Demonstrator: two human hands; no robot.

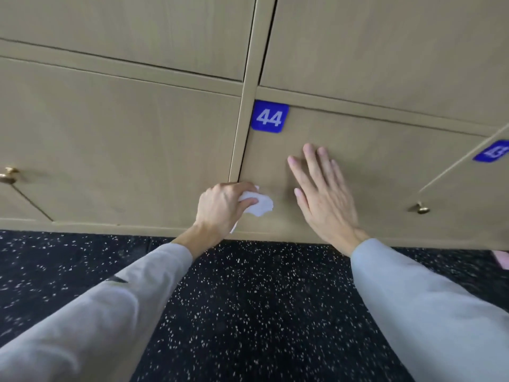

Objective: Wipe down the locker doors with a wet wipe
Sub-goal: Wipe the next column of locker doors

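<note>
Tan wood-look locker doors fill the upper view. The bottom-row door (371,161) carries a blue tag reading 44 (270,116) at its top left corner. My left hand (220,208) grips a crumpled white wet wipe (260,206) and holds it against the lower left part of that door, near its left edge. My right hand (322,194) lies flat on the same door to the right of the wipe, fingers straight and spread, pointing up.
A brass knob (420,208) sits at the right side of door 44. Another knob (8,175) shows at far left. A neighbouring door with a blue tag (493,151) stands at far right. Black speckled floor (248,312) lies below. Something pink (502,257) is at the right edge.
</note>
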